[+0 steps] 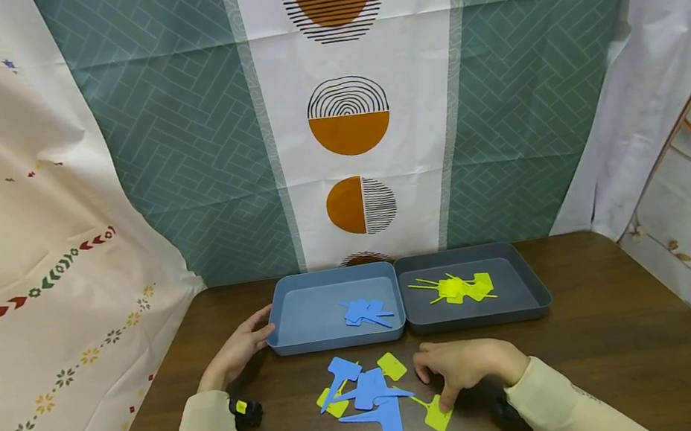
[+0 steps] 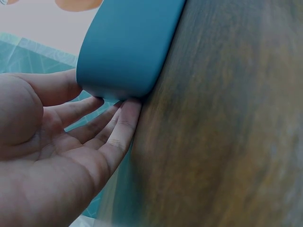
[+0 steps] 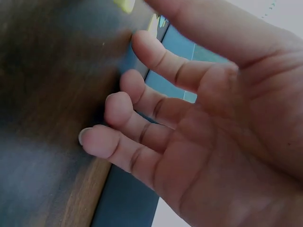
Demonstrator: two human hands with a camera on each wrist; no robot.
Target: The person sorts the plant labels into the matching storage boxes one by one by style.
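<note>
My left hand [image 1: 238, 353] touches the left end of the blue tray [image 1: 308, 319] with thumb and fingertips. In the left wrist view, its fairly straight fingers meet the tray's end wall [image 2: 128, 42] close to the table. My right hand [image 1: 473, 361] is over the table with its fingers loosely bent and spread. Its thumb rests on the head of a yellow T-shaped plant label [image 1: 439, 421]; the index finger stands apart from it. Left of this hand lies a loose pile of blue plant labels [image 1: 372, 384], mixed with yellow plant labels [image 1: 392, 365].
A dark grey tray [image 1: 521, 293] adjoins the blue tray on the right and holds several yellow labels [image 1: 455, 288]. Several blue labels [image 1: 366, 312] lie in the blue tray. Patterned cloth [image 1: 366, 129] hangs behind the brown table [image 1: 607, 325].
</note>
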